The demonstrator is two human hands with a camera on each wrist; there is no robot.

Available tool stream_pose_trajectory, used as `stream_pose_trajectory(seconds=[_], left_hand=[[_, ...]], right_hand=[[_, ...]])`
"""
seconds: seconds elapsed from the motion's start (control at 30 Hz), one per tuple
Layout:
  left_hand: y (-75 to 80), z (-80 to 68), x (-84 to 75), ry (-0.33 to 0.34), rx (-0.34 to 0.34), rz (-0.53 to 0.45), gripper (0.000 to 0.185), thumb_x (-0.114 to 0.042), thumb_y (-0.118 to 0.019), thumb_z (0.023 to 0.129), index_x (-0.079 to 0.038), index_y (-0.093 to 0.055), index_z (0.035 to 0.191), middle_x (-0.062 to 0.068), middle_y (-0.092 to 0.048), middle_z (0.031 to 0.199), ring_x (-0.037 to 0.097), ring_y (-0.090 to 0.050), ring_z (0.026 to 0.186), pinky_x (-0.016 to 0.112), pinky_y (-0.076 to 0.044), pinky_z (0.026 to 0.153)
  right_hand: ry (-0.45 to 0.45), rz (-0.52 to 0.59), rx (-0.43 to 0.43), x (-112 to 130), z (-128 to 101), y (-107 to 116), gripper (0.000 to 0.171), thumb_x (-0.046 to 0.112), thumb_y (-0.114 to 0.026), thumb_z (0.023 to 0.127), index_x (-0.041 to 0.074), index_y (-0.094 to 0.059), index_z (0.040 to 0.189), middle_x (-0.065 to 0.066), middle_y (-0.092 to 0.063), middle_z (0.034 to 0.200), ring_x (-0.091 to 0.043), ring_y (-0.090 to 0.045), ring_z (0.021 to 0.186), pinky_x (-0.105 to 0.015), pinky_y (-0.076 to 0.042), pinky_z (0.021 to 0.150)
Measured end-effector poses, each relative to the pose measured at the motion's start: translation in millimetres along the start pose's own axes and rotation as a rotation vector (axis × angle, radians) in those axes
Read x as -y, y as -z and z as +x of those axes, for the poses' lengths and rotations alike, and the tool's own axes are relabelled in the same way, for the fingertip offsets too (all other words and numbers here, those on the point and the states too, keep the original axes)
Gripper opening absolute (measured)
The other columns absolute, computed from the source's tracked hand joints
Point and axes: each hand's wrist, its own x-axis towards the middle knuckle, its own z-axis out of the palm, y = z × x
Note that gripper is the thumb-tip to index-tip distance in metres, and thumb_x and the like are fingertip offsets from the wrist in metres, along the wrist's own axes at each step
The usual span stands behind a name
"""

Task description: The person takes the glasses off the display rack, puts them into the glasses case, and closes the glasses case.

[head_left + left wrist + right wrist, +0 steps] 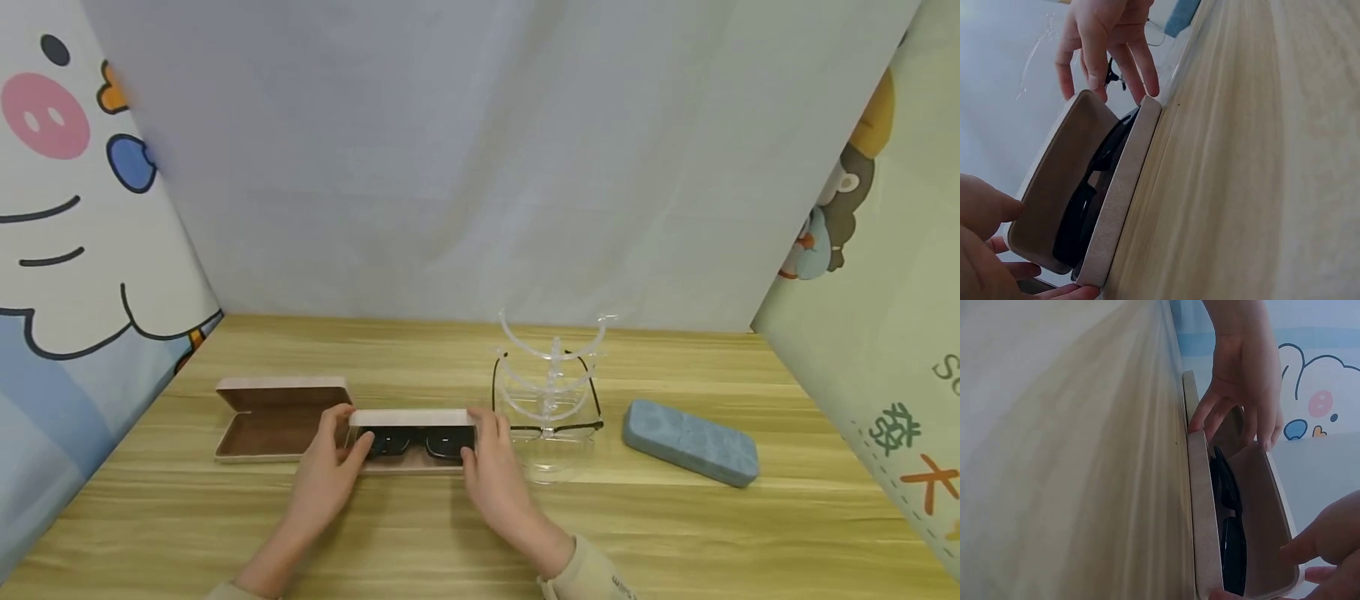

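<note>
In the head view, a pale pinkish eyeglass case (411, 418) lies on the table with its lid partly raised. Black sunglasses (446, 444) sit inside it, lenses facing front. My left hand (326, 468) grips the left end of the case, fingers at the lid and base. At the opposite end, my right hand (497, 477) holds the lid's corner with its thumb near the front opening. The left wrist view shows the brown lining (1054, 194) of the tilted lid and the sunglasses (1100, 165) leaning in the base.
A second case (262, 435), brown inside, stands open just left of my left hand. Right of my right hand is a clear tiered glasses stand (553, 375) with thin black-framed glasses (588, 428) on it. A blue case (690, 442) lies closed farther right. Behind hangs a pale curtain (420, 167).
</note>
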Motion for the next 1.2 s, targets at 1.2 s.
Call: stream_pose_trajectory(seconds=[1.2], left_hand=[[2.3, -5.5, 11.1, -0.008, -0.007, 0.159, 0.029, -0.005, -0.065, 0.08, -0.002, -0.063, 0.108, 0.02, -0.058, 0.108, 0.03, -0.061, 0.094, 0.041, -0.05, 0.08]], right_hand=[[-0.017, -0.088, 0.188, 10.1, -5.1, 8.0, 0.014, 0.001, -0.059, 0.083, -0.002, -0.062, 0.096, -0.018, -0.053, 0.111, -0.034, -0.056, 0.101, -0.041, -0.049, 0.086]])
